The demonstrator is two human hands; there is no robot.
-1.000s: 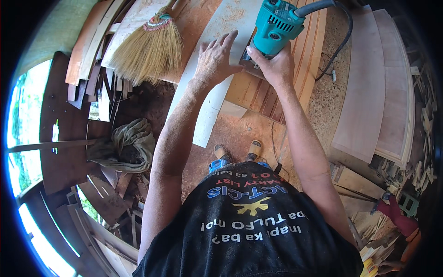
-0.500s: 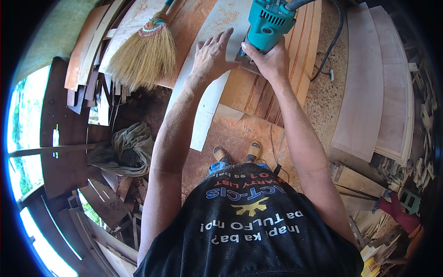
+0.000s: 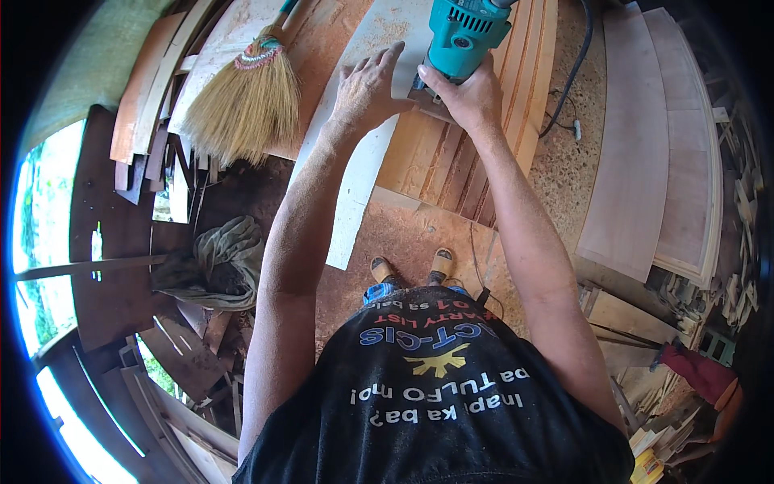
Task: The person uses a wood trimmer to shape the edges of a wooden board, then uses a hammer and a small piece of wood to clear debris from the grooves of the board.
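Right hand (image 3: 476, 98) gripped teal electric router (image 3: 461, 44)

The grip closed around its lower body, over the grooved wooden panel (image 3: 439, 157), just beside a white board (image 3: 352, 214). The left hand (image 3: 364, 95) spread wide over that board; contact was unclear.

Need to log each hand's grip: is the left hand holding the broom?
No, the left hand is spread open over the white board, and the broom lies to its left.
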